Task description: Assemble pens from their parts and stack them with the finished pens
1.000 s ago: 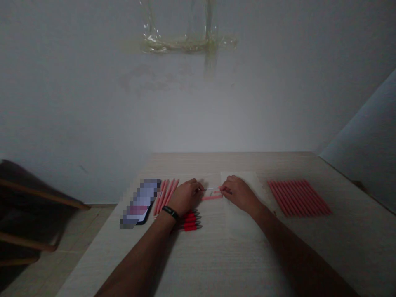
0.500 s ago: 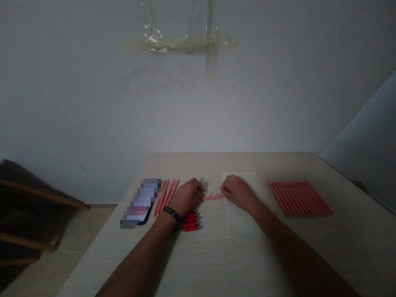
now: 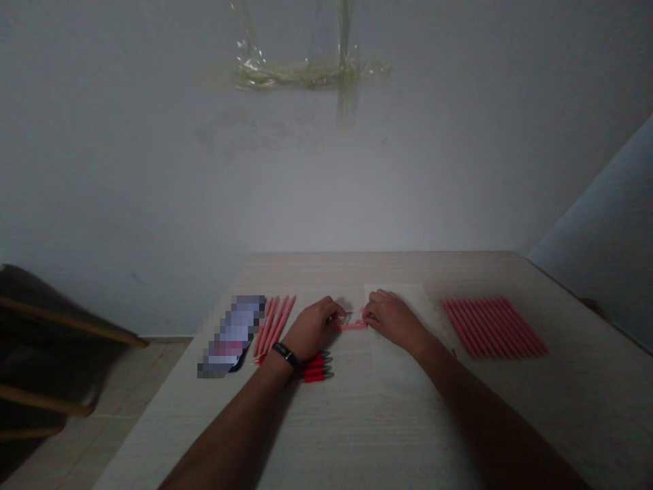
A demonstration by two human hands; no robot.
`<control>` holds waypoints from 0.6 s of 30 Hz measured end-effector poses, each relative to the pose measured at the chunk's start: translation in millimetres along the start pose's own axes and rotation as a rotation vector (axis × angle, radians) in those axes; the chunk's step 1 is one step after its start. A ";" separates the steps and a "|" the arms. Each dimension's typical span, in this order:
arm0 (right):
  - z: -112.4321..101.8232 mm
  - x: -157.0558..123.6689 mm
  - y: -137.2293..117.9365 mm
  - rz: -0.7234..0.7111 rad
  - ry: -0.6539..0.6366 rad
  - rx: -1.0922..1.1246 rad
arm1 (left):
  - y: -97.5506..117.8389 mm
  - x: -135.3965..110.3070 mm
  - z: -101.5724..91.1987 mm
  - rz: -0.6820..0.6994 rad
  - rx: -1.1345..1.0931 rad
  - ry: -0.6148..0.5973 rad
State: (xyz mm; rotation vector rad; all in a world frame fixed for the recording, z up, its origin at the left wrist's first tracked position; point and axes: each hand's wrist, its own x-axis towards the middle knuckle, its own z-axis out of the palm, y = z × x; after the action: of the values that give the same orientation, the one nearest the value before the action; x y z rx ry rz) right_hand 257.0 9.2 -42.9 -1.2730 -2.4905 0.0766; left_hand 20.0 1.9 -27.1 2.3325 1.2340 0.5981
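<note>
My left hand (image 3: 313, 330), with a dark band on the wrist, pinches the left end of a thin pale rod (image 3: 352, 314). My right hand (image 3: 392, 318) is closed on the right end of a pink pen barrel (image 3: 352, 326) lying on the table between the hands. The rod sits just above the barrel and looks partly inside it. Several red pen tips (image 3: 315, 366) lie below my left wrist. A white sheet (image 3: 403, 371) lies under my right hand.
A phone (image 3: 232, 335) lies at the left, with several pink barrels (image 3: 274, 321) beside it. A row of several pink barrels (image 3: 492, 327) lies at the right. The light wooden table (image 3: 357, 435) meets a grey wall. A dark chair (image 3: 45, 340) stands at the left.
My left hand has moved right toward my right hand, and the visible part of the thin rod between them has grown shorter.
</note>
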 end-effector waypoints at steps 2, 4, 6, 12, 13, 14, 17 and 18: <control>-1.5 -0.4 -0.7 0.002 0.049 0.041 | 1.9 -0.1 -1.0 -0.006 -0.004 0.005; -2.6 -1.8 -1.4 0.024 0.124 0.116 | 4.0 -0.2 -1.6 -0.001 -0.015 0.016; -2.8 -3.7 -2.4 0.066 0.183 0.231 | 6.0 -0.2 -1.2 0.012 -0.036 0.022; -4.1 -4.8 -10.7 0.099 0.193 0.539 | 9.7 -0.7 3.5 0.007 -0.107 0.013; -4.4 -4.3 -12.0 0.079 0.200 0.551 | 9.7 -0.7 4.1 0.007 -0.115 0.012; -4.2 -4.0 -12.8 0.070 0.208 0.563 | 9.6 -0.7 4.5 0.008 -0.120 0.013; 0.7 -3.6 -12.8 0.138 0.235 0.662 | 8.7 -0.2 5.2 0.001 -0.125 0.018; 3.5 -3.6 -12.5 0.175 0.241 0.722 | 8.3 0.0 5.3 -0.003 -0.123 0.020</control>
State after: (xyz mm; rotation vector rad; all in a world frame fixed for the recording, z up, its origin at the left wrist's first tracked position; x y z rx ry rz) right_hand 248.2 -0.8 -44.7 -1.0857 -1.8655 0.7414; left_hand 28.4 -3.3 -26.8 2.2275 1.1754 0.6781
